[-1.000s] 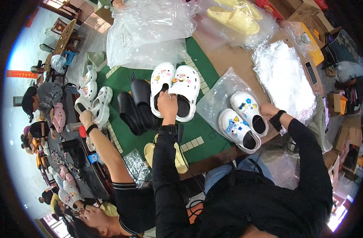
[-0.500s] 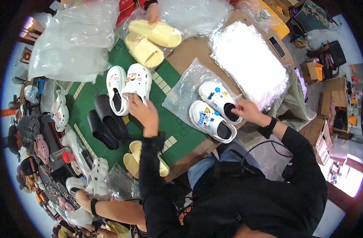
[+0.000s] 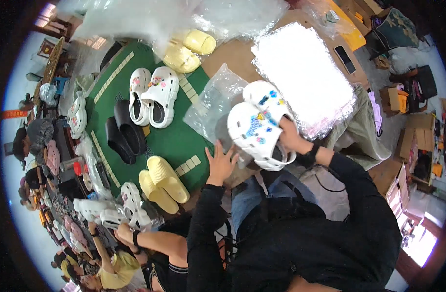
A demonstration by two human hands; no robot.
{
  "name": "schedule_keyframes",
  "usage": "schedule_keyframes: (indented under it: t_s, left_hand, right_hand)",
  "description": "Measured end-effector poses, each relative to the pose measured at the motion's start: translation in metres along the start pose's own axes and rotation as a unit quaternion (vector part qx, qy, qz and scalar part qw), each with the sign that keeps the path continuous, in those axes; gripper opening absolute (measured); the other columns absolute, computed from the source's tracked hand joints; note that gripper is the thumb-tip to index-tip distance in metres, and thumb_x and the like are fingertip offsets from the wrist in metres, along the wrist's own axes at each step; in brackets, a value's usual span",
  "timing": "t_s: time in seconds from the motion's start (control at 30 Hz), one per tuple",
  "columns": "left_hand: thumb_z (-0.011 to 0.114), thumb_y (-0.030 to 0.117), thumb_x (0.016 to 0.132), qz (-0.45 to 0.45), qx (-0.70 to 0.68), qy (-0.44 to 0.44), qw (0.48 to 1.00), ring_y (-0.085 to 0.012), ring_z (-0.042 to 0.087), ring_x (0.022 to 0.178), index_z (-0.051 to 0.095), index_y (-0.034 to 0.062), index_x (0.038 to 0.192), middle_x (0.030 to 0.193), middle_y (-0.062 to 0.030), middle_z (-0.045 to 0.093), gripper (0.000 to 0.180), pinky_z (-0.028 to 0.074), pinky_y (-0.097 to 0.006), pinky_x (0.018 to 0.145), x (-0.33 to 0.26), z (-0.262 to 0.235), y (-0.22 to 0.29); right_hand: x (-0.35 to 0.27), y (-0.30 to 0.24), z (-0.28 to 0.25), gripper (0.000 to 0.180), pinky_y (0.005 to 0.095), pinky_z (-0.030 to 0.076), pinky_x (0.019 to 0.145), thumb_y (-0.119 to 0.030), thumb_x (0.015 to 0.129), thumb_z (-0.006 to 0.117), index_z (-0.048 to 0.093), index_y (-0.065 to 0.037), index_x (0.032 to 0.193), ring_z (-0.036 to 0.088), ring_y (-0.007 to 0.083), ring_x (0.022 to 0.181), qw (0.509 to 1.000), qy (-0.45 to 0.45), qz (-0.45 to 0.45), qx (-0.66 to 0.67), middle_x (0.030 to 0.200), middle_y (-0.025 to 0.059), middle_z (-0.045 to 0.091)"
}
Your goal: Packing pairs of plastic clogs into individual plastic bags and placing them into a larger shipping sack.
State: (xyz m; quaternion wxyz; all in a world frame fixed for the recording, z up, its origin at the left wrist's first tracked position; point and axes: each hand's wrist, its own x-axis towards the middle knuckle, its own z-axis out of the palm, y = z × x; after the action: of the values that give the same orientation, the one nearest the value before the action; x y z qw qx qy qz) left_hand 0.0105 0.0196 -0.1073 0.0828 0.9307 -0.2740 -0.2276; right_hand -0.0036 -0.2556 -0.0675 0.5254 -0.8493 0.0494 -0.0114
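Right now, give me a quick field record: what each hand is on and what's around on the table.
left hand: flat on the clear plastic bag
right hand: gripping a pair of white clogs with charms
green mat: another white clog pair, black pair, yellow slides
far side: yellow pair, stack of clear bags

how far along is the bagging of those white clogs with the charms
Early stage. Done: the white clogs are gripped as a pair in the right hand. In hand: the left hand lies flat on the clear plastic bag, at its near edge. Left: the clogs are not yet inside the bag. The other white pair, the black pair and the yellow slides sit unbagged on the green mat.
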Motion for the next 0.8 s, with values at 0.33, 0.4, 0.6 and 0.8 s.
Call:
schedule_keyframes:
  t_s: [0.33, 0.4, 0.6, 0.8]
  left_hand:
    - [0.059, 0.046, 0.075, -0.107, 0.084, 0.158, 0.978, -0.0411, 0.027, 0.126, 0.049, 0.0190, 0.126, 0.139, -0.0165, 0.030, 0.058, 0.014, -0.058, 0.102, -0.011, 0.021, 0.038]
    - [0.060, 0.030, 0.079, -0.071, 0.073, 0.254, 0.962, -0.0373, 0.035, 0.121, 0.053, 0.0169, 0.121, 0.134, -0.0122, 0.038, 0.045, 0.024, -0.054, 0.098, -0.006, 0.030, 0.047]
    - [0.053, 0.016, 0.083, -0.110, -0.071, 0.272, 0.953, -0.0318, 0.050, 0.105, 0.055, 0.0130, 0.115, 0.114, -0.0114, 0.056, 0.032, 0.040, -0.042, 0.087, -0.008, 0.052, 0.036]
    - [0.048, 0.004, 0.082, -0.044, -0.055, 0.302, 0.951, -0.0311, 0.061, 0.084, 0.051, 0.0087, 0.115, 0.127, -0.0169, 0.047, 0.033, 0.050, -0.039, 0.066, -0.012, 0.021, 0.032]
  right_hand:
    - [-0.049, 0.013, -0.096, 0.038, 0.0335, 0.040, 0.093, -0.008, 0.078, 0.062, 0.055, -0.004, 0.115, 0.053, 0.0262, 0.110, 0.972, -0.218, -0.079, -0.038, 0.115, 0.0160, 0.057]
    - [-0.056, 0.020, -0.098, 0.040, 0.0321, 0.041, 0.091, -0.010, 0.077, 0.064, 0.055, -0.005, 0.115, 0.055, 0.0277, 0.107, 0.940, -0.318, -0.075, -0.103, 0.111, 0.0186, 0.058]
    - [-0.055, 0.012, -0.068, 0.019, 0.0424, 0.043, 0.076, -0.006, 0.064, 0.059, 0.054, 0.003, 0.080, 0.054, 0.0376, 0.089, 0.847, -0.481, -0.174, -0.146, 0.086, 0.0187, 0.056]
    - [-0.037, 0.004, -0.043, 0.022, 0.0428, 0.043, 0.075, -0.004, 0.062, 0.058, 0.053, 0.005, 0.082, 0.055, 0.0383, 0.087, 0.831, -0.504, -0.206, -0.109, 0.087, 0.0204, 0.056]
